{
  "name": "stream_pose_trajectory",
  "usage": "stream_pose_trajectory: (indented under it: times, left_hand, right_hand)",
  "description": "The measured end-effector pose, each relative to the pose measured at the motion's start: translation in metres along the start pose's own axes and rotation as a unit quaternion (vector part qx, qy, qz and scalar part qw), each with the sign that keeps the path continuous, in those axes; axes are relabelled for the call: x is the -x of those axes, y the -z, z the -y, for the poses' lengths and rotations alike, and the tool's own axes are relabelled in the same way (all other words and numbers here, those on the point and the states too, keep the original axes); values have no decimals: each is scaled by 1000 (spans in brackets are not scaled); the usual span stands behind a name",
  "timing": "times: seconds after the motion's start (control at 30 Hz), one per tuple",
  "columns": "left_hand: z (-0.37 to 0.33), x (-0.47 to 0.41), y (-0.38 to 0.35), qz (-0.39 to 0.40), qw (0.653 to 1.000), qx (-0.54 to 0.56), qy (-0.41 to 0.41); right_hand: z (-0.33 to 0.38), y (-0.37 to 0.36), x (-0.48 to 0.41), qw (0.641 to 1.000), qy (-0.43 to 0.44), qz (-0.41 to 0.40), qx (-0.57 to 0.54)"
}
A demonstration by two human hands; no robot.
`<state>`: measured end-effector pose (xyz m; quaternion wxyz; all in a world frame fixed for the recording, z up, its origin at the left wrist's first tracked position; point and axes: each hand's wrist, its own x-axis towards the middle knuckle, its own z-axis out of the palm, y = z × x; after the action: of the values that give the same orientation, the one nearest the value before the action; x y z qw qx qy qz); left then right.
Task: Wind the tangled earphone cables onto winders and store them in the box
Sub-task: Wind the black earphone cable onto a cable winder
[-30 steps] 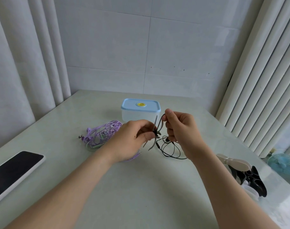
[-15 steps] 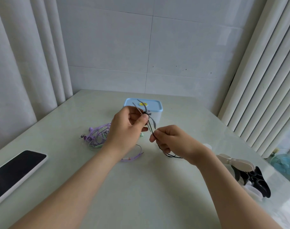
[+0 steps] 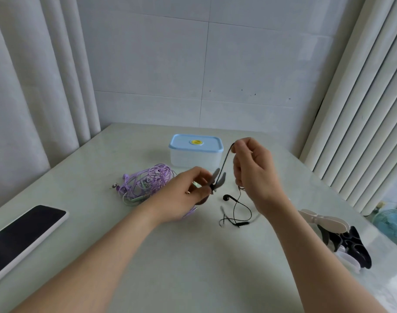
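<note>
head view: right hand (image 3: 254, 175) now higher, black cable (image 3: 225, 159) apparently taut from winder (image 3: 218, 180).

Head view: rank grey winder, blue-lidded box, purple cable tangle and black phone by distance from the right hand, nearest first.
From the right hand, pinching the black earphone cable:
1. Grey plastic winder, pinched by the left hand, just left.
2. Translucent box with blue lid, behind-left.
3. Purple tangle of earphone cables, past the left hand.
4. Black phone, far left.

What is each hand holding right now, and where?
Left hand pinches the grey winder near its middle; right hand pinches the black earphone cable at its raised top.
</note>
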<state>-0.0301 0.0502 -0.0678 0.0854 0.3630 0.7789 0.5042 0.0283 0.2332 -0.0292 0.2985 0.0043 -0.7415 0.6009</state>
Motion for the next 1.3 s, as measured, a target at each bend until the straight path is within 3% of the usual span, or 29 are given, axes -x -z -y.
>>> stream_pose_trajectory:
  times: [0.1,0.27,0.43,0.57,0.77,0.9,1.0,1.17,1.3]
  left_hand:
    - [-5,1,-3,36,999,30,-19]
    - [-14,1,-12,36,996,70,-34]
    - [-20,-4,-12,-38,984,167,-39]
    - [-20,-5,-8,-120,971,200,-52]
    - [-9,-8,1,-230,953,196,-24]
    - [1,-9,2,-245,964,104,10]
    - [6,-9,4,-204,975,81,33]
    - [0,-6,7,-110,976,187,27]
    - [-5,0,2,-16,988,151,-7]
  right_hand:
    - [-13,7,-6,994,39,-53,85]
    - [-29,11,-12,974,4,-93,207]
    - [-39,14,-8,923,-23,-61,378]
    - [-36,4,-1,887,-13,31,460]
    - [-19,-3,8,912,-19,149,382]
    - [1,-10,18,928,-18,239,285]
    - [10,-13,21,966,14,185,181]
    - [10,-7,14,997,3,78,18]
    - [7,-3,9,998,-11,42,42]
